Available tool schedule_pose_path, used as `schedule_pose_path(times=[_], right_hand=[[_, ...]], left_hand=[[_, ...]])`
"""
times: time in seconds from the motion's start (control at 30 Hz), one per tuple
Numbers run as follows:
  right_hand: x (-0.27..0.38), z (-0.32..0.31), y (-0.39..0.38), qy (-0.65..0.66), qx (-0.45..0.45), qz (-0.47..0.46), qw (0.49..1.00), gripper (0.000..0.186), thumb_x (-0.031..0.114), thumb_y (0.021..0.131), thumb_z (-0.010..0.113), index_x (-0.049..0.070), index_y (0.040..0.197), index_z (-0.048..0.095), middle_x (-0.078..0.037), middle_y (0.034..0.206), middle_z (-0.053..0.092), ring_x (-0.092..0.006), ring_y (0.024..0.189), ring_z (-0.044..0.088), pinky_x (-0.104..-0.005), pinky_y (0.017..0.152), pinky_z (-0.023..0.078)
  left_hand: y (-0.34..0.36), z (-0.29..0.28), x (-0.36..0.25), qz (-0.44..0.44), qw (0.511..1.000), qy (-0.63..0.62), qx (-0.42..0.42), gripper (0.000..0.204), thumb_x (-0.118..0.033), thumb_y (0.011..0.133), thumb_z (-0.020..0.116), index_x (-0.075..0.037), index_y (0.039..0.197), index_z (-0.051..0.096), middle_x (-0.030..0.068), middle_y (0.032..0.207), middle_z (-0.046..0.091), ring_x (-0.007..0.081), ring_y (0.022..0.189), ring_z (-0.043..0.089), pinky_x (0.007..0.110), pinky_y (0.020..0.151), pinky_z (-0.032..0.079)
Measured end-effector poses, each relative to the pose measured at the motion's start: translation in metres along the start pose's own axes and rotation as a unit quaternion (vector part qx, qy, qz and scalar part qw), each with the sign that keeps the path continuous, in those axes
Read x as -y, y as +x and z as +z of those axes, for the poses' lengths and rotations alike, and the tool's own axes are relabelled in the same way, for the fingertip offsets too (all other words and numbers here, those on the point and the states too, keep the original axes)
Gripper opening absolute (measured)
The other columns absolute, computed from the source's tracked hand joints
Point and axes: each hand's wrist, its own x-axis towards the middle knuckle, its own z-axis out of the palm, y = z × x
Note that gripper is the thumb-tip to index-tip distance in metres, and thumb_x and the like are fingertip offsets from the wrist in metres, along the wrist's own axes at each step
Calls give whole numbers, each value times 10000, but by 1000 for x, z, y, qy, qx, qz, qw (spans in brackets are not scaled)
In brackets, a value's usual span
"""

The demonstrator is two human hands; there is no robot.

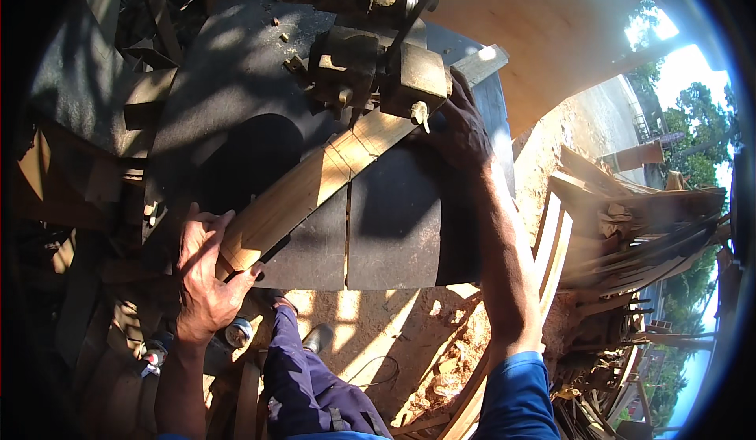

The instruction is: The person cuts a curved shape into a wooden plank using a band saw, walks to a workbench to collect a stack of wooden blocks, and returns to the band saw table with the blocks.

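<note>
Gripping wooden board (287, 194): left fingers (211, 245); round container (238, 332) below (contents unclear).

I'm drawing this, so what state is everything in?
Long light-brown wooden board: slanted, marked with dark lines.
Left hand: gripping the board's near end.
Right hand: beside the board's far part, partly hidden.
Flat dark tabletop: slotted, partly shaded.
Blocky brown metal machine: over the board, running or stopped unclear.
Curved brown wooden planks: piled.
</note>
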Motion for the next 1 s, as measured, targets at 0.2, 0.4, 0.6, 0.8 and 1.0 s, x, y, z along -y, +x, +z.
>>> schedule_pose_path(times=[0.2,0.4,0.6,0.8,1.0], right_hand=[[6,-4,0,10,13,23,1000,912,464,664,907,214,1475,572,-162,1581,430,-446,1507,279,-565,1213,293],[7,-5,2,9,15,22,1000,924,464,662,909,215,1482,564,-164,1585,425,-450,1508,274,-569,1213,289],[6,-3,0,-2,6,13,1000,916,458,658,911,214,1473,571,-161,1573,435,-453,1500,285,-569,1204,297],[22,-13,-4,-6,6,10,1000,872,455,662,905,207,1440,602,-159,1550,460,-439,1486,317,-577,1190,298],[37,-26,-55,-41,-14,34,998,848,430,728,809,139,1478,541,-176,1518,499,-408,1481,354,-560,1202,282]], left_hand=[[1,0,2,15,1000,4,-5,739,-69,650,858,67,1322,583,235,1117,588,405,1064,588,604,1188,311],[0,-1,2,18,1000,9,2,731,-86,666,854,61,1327,579,233,1119,584,413,1068,586,605,1178,326],[0,-2,1,15,1000,-1,-6,716,-90,669,863,55,1313,586,229,1112,584,414,1073,593,592,1181,329],[-1,-8,0,25,1000,-9,10,667,-120,667,876,46,1252,602,205,1085,594,400,1046,605,603,1174,344],[-56,-29,1,22,997,44,53,653,-174,664,863,25,1221,586,209,1128,569,417,1125,564,616,1163,356]])
